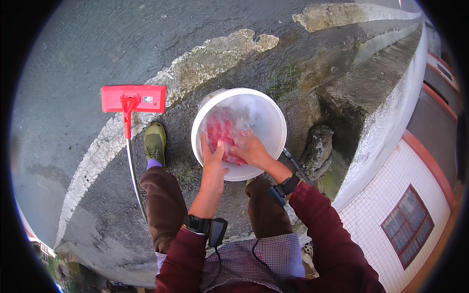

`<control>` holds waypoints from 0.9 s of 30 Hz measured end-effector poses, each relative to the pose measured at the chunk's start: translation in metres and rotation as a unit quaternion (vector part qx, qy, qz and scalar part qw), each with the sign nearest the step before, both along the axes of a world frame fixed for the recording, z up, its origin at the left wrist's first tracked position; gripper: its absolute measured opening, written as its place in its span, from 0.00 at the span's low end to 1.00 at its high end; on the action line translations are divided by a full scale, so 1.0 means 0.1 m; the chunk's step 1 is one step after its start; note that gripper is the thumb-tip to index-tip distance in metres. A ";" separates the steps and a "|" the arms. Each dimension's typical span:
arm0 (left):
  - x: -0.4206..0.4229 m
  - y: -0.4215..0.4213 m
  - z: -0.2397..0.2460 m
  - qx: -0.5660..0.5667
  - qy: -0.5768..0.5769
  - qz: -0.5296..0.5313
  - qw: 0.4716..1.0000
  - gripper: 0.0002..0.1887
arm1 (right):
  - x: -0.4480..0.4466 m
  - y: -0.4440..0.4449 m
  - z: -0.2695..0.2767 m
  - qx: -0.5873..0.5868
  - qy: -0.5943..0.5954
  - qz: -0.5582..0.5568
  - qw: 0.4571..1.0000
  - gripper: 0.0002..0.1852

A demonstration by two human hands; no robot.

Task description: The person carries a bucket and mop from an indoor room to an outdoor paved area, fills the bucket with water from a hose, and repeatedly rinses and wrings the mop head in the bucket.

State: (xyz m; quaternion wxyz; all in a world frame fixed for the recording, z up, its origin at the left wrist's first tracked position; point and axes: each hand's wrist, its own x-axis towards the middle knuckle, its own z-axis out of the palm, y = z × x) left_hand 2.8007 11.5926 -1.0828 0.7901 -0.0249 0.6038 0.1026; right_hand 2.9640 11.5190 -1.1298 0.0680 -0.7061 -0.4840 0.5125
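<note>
A white plastic bucket [270, 122] stands on the wet ground before me, holding foamy water and a red shaggy cloth [223, 128]. The cloth lies partly under suds, and its exact kind is hard to tell. My left hand [212, 157] reaches over the near rim, fingers spread and thumb raised, at the cloth's near left side. From the right, my right hand [253, 148] reaches into the bucket with its fingertips at the cloth. Foam and the hand itself hide whether those fingers grip it.
A red flat mop head [133, 98] on a metal pole [133, 168] lies left of my shoe [155, 143]. Right of the bucket are a dark rod [296, 164], a rough stone [318, 150] and a concrete ledge [381, 69]. A white-tiled wall [370, 216] with a window stands farther right.
</note>
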 end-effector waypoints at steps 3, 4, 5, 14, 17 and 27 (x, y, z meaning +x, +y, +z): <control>0.05 -0.01 -0.01 0.020 -0.054 0.138 0.989 0.40 | -0.21 0.19 1.04 -0.042 -0.018 -0.031 0.998 0.16; 0.06 -0.01 -0.01 0.000 -0.067 0.142 0.988 0.41 | -0.26 0.23 1.29 -0.041 -0.020 -0.010 0.999 0.17; 0.07 -0.02 0.00 -0.021 -0.083 0.139 0.987 0.41 | -0.28 0.27 1.49 -0.029 -0.027 0.007 0.999 0.16; -0.02 -0.38 -0.26 -0.064 -0.195 0.273 0.940 0.21 | -0.50 0.54 1.61 0.120 -0.034 0.012 0.992 0.17; -0.05 -0.44 -0.27 0.029 -0.188 0.243 0.951 0.19 | -0.49 0.64 1.30 0.135 -0.031 -0.043 0.989 0.17; 0.21 -0.22 0.09 0.132 0.016 0.066 0.989 0.24 | 0.42 0.51 0.07 -0.014 -0.134 -0.052 0.990 0.15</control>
